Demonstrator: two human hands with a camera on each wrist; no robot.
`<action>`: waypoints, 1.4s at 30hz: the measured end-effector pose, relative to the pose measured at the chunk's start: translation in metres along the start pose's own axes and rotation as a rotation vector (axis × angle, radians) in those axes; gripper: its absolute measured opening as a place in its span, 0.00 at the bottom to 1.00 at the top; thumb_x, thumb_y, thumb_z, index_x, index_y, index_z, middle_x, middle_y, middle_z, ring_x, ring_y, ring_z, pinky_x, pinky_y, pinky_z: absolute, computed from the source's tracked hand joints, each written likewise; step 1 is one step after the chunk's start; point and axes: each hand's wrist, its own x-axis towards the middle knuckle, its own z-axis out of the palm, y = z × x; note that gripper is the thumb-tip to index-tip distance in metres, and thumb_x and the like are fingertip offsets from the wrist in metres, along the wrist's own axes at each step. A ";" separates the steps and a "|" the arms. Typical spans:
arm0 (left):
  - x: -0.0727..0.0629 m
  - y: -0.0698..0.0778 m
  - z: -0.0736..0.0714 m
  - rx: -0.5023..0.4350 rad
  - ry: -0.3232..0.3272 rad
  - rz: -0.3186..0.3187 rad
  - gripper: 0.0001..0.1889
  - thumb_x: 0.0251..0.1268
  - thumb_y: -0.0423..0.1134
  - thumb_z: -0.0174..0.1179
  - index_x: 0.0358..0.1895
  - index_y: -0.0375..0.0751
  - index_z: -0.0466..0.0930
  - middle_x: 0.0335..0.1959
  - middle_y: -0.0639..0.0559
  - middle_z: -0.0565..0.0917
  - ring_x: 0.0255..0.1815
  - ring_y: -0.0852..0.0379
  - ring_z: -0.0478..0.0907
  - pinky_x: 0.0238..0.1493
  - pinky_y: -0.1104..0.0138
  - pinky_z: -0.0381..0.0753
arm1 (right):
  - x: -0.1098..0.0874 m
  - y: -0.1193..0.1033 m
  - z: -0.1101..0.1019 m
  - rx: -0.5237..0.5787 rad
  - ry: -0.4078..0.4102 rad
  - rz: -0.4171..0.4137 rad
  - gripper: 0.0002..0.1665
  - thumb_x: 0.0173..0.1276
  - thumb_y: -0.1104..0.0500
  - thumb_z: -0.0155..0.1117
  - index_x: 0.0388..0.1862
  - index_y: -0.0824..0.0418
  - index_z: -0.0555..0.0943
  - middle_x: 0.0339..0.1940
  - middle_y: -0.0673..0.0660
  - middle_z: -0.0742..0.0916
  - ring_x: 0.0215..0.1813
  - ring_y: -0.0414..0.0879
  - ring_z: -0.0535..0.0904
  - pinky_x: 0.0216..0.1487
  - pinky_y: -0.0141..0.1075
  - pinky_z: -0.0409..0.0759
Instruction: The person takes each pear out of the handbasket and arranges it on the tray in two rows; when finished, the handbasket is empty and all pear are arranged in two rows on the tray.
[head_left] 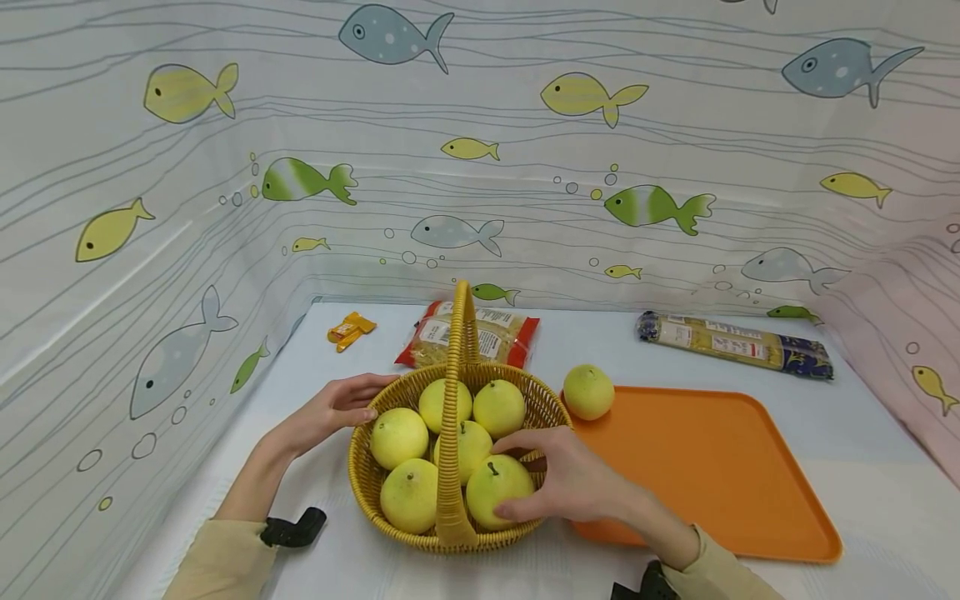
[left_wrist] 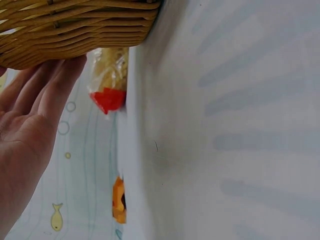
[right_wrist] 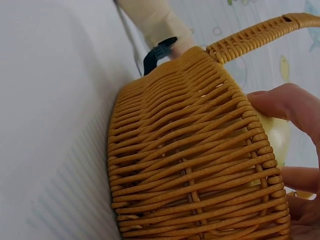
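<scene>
A yellow wicker basket [head_left: 363, 487] with a tall arched handle holds several round yellow-green pears [head_left: 408, 496]. My right hand [head_left: 573, 475] reaches over its right rim. Thumb and fingers grip a pear [head_left: 498, 492] with a dark stem at the front right of the basket. In the right wrist view the woven wall hides most of that pear. My left hand [head_left: 333, 408] touches the basket's left side. Its thumb lies at the rim, and the left wrist view shows straight fingers [left_wrist: 55, 90] along the outer wall.
An orange tray [head_left: 697, 467] lies right of the basket, with a loose pear [head_left: 588, 392] at its back left corner. Behind are a red-edged clear food packet [head_left: 480, 333], small orange wrapped pieces [head_left: 351, 331] and a long noodle-like packet [head_left: 735, 343]. Fish-patterned sheeting [head_left: 480, 192] surrounds the table.
</scene>
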 end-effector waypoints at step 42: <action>0.000 -0.003 -0.001 -0.002 -0.003 -0.008 0.28 0.73 0.33 0.54 0.74 0.35 0.63 0.71 0.33 0.69 0.67 0.63 0.74 0.60 0.71 0.76 | -0.011 -0.007 -0.029 0.128 0.105 0.037 0.29 0.56 0.51 0.79 0.57 0.53 0.82 0.51 0.54 0.85 0.47 0.46 0.84 0.45 0.34 0.86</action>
